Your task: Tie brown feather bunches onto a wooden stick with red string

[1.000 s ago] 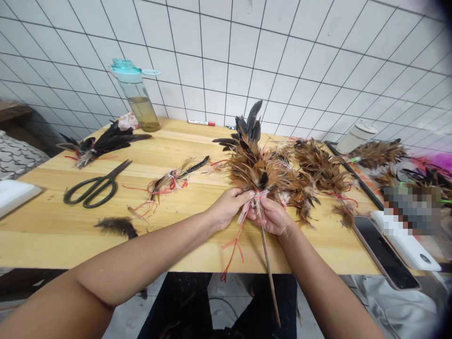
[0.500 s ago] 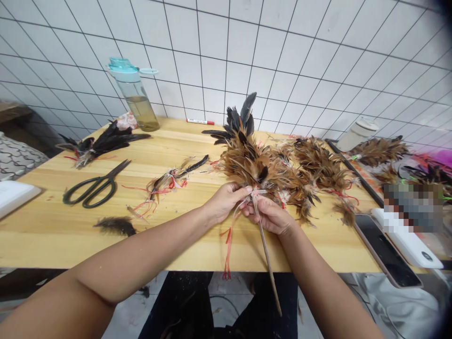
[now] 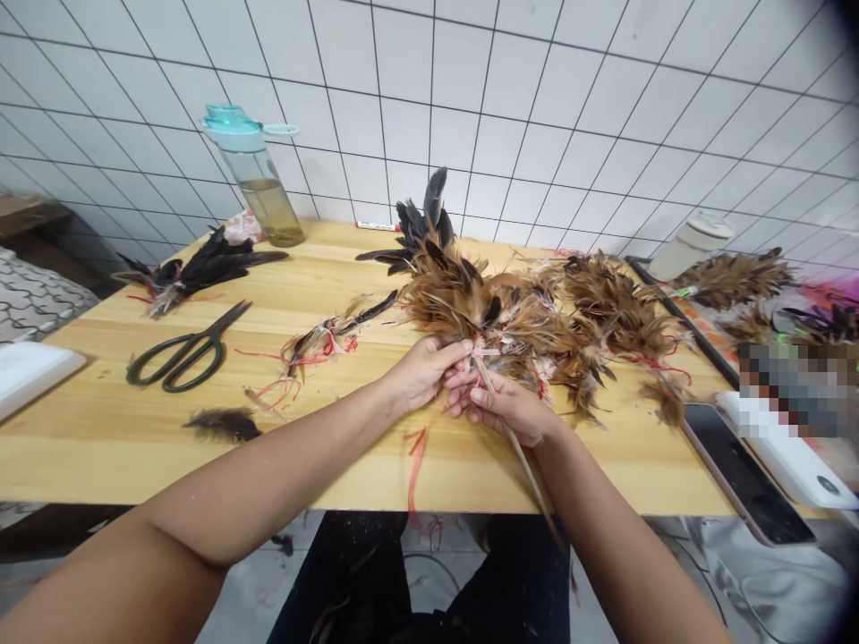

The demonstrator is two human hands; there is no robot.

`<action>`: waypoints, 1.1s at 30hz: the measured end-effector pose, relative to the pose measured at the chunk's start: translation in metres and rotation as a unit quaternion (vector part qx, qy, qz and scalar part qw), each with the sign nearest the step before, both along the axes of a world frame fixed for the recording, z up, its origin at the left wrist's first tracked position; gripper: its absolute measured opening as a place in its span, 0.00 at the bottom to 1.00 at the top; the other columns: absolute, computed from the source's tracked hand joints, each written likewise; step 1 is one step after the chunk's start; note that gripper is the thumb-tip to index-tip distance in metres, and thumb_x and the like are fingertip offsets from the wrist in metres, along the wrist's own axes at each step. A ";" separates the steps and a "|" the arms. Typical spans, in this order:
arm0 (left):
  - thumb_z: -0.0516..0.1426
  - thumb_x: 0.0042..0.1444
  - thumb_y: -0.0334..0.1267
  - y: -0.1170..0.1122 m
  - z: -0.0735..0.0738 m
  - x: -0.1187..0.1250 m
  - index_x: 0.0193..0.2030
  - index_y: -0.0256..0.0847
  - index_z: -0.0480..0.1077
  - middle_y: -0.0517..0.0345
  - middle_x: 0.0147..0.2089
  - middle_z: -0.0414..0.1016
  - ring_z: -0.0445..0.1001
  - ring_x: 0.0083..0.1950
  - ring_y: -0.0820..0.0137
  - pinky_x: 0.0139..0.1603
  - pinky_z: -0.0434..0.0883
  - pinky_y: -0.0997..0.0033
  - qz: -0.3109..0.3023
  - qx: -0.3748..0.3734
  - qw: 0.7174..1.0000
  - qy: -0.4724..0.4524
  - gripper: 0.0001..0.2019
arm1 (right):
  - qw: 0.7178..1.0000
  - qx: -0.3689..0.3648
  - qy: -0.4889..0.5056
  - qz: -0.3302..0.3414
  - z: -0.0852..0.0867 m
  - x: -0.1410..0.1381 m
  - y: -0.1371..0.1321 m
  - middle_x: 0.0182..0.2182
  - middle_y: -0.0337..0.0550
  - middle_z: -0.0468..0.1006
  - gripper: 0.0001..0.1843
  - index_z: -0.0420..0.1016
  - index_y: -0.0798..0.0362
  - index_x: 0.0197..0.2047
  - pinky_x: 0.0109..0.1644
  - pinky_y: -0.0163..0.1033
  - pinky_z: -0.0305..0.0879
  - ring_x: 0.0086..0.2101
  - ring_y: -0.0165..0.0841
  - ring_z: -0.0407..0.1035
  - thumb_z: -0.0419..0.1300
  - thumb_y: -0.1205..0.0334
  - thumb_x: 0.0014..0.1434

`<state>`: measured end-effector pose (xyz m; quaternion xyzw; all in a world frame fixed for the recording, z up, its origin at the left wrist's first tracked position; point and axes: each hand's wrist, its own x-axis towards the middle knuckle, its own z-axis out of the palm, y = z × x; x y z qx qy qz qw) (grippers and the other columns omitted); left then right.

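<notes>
A feather duster head (image 3: pixel 448 288) of brown and black feathers is bound to a thin wooden stick (image 3: pixel 530 478) that slants down past the table edge. My left hand (image 3: pixel 424 368) pinches the base of the feathers where pale tape and red string (image 3: pixel 416 452) wrap the stick. My right hand (image 3: pixel 505 407) is closed around the stick just below that binding. Both hands touch each other above the wooden table (image 3: pixel 349 456).
Dark scissors (image 3: pixel 188 347) lie at the left, with a black feather bundle (image 3: pixel 194 266) and a water bottle (image 3: pixel 259 179) behind. Loose feathers with red string (image 3: pixel 315 344) and a brown feather pile (image 3: pixel 604 322) lie around. A phone (image 3: pixel 744 474) rests at right.
The duster head has tilted left and risen a little; the stick's lower end has swung right. Both hands stay gripped at the binding and have shifted slightly away from me.
</notes>
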<state>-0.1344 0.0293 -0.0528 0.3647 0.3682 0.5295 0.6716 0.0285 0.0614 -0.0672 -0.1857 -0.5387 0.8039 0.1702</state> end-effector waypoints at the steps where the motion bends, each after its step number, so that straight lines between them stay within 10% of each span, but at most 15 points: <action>1: 0.62 0.50 0.50 0.000 0.001 -0.001 0.20 0.35 0.61 0.62 0.13 0.63 0.65 0.13 0.72 0.13 0.66 0.72 -0.013 -0.001 1.000 -0.002 0.21 | 1.000 0.003 0.002 0.002 0.000 0.000 0.000 0.36 0.44 0.75 0.16 0.76 0.53 0.45 0.34 0.31 0.61 0.36 0.28 0.70 0.65 0.55 0.55; 8: 0.63 0.49 0.47 0.002 -0.002 -0.006 0.21 0.32 0.65 0.61 0.16 0.65 0.66 0.16 0.74 0.16 0.68 0.73 -0.011 -0.003 1.000 -0.009 0.20 | 0.998 0.047 -0.029 -0.013 -0.003 -0.002 0.000 0.31 0.41 0.72 0.17 0.77 0.55 0.42 0.33 0.32 0.59 0.31 0.26 0.65 0.67 0.53 0.52; 18: 0.65 0.46 0.39 0.008 0.017 -0.023 0.20 0.31 0.68 0.61 0.17 0.66 0.62 0.19 0.82 0.20 0.60 0.82 0.033 0.019 0.999 0.021 0.14 | 0.998 0.058 0.007 0.010 0.009 0.014 -0.001 0.59 0.49 0.63 0.36 0.65 0.47 0.60 0.44 0.36 0.61 0.51 0.37 0.65 0.67 0.49 0.50; 24: 0.64 0.44 0.37 0.006 0.021 -0.023 0.23 0.30 0.71 0.60 0.18 0.67 0.62 0.19 0.82 0.19 0.57 0.82 -0.035 0.014 0.995 0.095 0.10 | 0.956 0.128 -0.051 -0.260 -0.001 0.009 0.004 0.37 0.43 0.74 0.18 0.76 0.52 0.41 0.39 0.35 0.61 0.37 0.32 0.65 0.64 0.47 0.54; 33: 0.61 0.44 0.36 0.002 0.014 -0.007 0.20 0.32 0.68 0.62 0.16 0.64 0.59 0.18 0.82 0.19 0.54 0.81 -0.022 0.004 0.990 0.138 0.10 | 0.977 0.140 -0.054 -0.149 -0.001 -0.015 -0.004 0.30 0.43 0.76 0.18 0.77 0.54 0.32 0.33 0.34 0.63 0.30 0.30 0.65 0.66 0.46 0.50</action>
